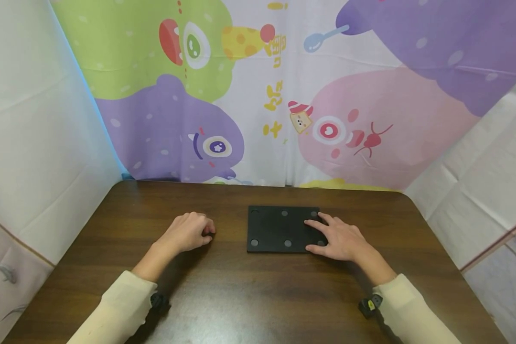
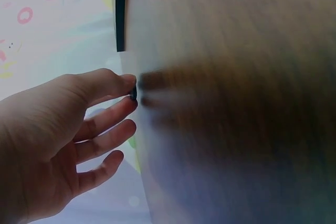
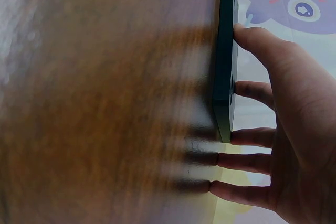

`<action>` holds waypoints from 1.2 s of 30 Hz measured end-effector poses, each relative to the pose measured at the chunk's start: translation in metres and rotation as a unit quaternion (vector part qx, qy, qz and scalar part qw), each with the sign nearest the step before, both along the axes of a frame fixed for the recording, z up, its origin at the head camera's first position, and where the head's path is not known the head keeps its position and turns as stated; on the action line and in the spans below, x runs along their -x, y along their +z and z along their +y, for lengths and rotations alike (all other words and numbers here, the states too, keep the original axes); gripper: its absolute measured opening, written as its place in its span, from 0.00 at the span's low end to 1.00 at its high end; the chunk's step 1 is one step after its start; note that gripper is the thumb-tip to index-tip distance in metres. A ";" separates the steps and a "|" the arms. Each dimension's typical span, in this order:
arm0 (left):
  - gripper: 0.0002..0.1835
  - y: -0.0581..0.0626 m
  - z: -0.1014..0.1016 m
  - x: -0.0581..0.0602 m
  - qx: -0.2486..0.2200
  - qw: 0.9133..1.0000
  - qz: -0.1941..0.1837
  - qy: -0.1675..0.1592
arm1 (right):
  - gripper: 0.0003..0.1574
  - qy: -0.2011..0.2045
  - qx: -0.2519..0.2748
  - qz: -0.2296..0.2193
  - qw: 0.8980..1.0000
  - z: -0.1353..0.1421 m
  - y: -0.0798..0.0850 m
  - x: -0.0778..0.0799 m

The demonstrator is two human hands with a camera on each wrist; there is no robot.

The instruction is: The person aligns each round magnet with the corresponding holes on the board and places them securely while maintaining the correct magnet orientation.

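A flat black rectangular board (image 1: pixel 268 228) lies on the wooden table, with several round grey spots set along its two long sides; the spot at its far left corner looks darker. My right hand (image 1: pixel 341 240) rests over the board's right end, fingers spread, thumb and some fingertips on its top; in the right wrist view two fingers reach past its end to the table. Left of the board, my left hand (image 1: pixel 187 232) pinches a small thin dark piece (image 2: pixel 133 92) between thumb and index finger, low over the table. Its other fingers are loosely bent.
The brown wooden table (image 1: pixel 223 301) reaches back to a cartoon-printed curtain (image 1: pixel 258 157). White cloth walls (image 1: pixel 34 119) stand on both sides. A small black device (image 1: pixel 158 302) is at the left wrist and another black device (image 1: pixel 370 306) at the right.
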State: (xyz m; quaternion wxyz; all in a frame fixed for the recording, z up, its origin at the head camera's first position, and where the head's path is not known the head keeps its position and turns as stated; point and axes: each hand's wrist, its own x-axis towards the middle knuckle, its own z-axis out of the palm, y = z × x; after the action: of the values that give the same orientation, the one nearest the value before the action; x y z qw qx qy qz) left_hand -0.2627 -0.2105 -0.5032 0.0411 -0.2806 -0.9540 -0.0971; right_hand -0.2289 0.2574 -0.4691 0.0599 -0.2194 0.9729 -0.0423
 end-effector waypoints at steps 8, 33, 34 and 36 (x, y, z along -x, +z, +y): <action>0.07 0.047 0.019 -0.025 -0.004 1.000 -0.009 0.026 | 0.53 0.000 -0.001 0.001 1.000 -0.001 0.000 0.000; 0.07 0.051 0.038 -0.015 -0.014 1.000 0.008 0.024 | 0.53 -0.002 0.002 -0.001 1.000 -0.001 0.001 0.000; 0.07 0.052 0.038 -0.014 -0.013 1.000 0.009 0.024 | 0.53 -0.001 0.002 -0.001 1.000 -0.001 0.001 0.000; 0.06 0.052 0.040 -0.012 -0.012 1.000 0.011 0.022 | 0.53 -0.002 0.002 -0.003 1.000 -0.001 0.001 -0.001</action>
State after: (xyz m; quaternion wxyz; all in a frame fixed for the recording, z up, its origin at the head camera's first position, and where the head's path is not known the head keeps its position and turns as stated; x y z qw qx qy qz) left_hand -0.2505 -0.1707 -0.4513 0.0567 -0.2601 -0.9582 -0.1051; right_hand -0.2283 0.2559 -0.4677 0.0619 -0.2174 0.9731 -0.0451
